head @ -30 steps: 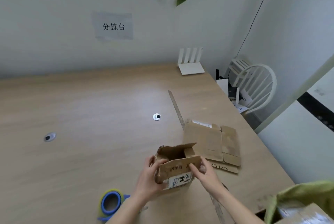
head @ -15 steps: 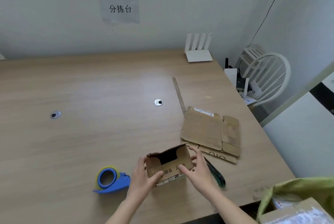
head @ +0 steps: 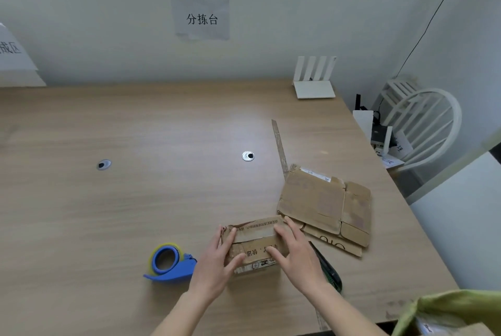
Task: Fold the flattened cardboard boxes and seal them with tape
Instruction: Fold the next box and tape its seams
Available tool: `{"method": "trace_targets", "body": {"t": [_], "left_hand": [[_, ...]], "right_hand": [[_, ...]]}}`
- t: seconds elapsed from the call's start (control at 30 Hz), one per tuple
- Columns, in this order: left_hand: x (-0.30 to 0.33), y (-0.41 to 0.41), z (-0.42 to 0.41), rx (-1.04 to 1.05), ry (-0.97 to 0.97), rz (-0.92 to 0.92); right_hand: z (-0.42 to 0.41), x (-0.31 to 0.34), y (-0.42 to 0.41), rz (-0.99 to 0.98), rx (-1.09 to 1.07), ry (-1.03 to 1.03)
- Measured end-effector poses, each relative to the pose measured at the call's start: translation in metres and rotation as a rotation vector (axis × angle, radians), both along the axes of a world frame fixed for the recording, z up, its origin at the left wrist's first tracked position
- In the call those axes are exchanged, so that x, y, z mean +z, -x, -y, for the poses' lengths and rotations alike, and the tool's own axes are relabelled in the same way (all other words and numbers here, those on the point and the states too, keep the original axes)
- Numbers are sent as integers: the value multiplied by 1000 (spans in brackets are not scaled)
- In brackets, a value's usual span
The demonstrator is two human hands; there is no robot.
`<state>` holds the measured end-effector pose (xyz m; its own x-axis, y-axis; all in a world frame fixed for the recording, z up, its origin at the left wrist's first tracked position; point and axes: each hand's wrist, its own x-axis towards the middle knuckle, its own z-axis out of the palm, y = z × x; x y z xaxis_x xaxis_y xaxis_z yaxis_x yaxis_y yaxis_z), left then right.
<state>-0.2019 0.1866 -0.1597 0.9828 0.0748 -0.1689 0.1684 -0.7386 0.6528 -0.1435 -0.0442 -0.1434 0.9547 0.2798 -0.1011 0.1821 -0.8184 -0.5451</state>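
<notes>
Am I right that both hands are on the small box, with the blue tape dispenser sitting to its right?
Not quite. In the head view the blue tape dispenser sits left of the small box; both the left hand and right hand are on the box.

A grey paper sign taped to the wall at twelve o'clock read 分拣台. At nine o'clock a second sign, cut by the edge, showed 成区. The small box at six o'clock carried printed Chinese lines, too blurred to read. The flattened cardboard at three o'clock bore large dark marks resembling "O10".
</notes>
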Motion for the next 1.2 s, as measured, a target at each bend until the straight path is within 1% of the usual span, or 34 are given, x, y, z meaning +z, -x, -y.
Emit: {"method": "trace_targets", "body": {"t": [0.1, 0.23, 0.27, 0.47, 0.53, 0.63, 0.7, 0.83, 0.93, 1.07, 1.13, 1.2], "left_hand": [[-6, 3, -6, -66, -96, 18], [-7, -3, -8, -67, -93, 24], [-6, -4, -8, -64, -102, 16], [-1, 15, -27, -1, -120, 21], [-10, 30, -45, 69, -203, -12], [-26, 51, -70, 141, -350, -89], [-39, 61, -81, 152, -432, -139], [-72, 64, -94, 167, -561, -183], [-87, 58, -101, 172, -625, -162], [-80, 55, -114, 123, -562, -118], [-65, 58, -118, 138, -439, -107], [-34, 59, -118, 197, -267, -107]], "right_hand": [[-1, -1, -4, 41, 107, 76], [-7, -7, -10, 118, 312, 126], [-9, -9, -8, 122, 334, 136], [-22, -18, 1, 145, 213, 90], [-23, -19, -3, 175, 206, 75], [-24, -19, -5, 112, 210, 36], [-24, -18, -3, 116, 204, 34], [-26, -21, 0, 119, 196, 25], [-25, -24, -2, 118, 201, 1], [-27, -17, -3, 165, 239, -11], [-31, -14, -5, 188, 277, -33], [-39, -11, -6, 154, 316, -53]]}}
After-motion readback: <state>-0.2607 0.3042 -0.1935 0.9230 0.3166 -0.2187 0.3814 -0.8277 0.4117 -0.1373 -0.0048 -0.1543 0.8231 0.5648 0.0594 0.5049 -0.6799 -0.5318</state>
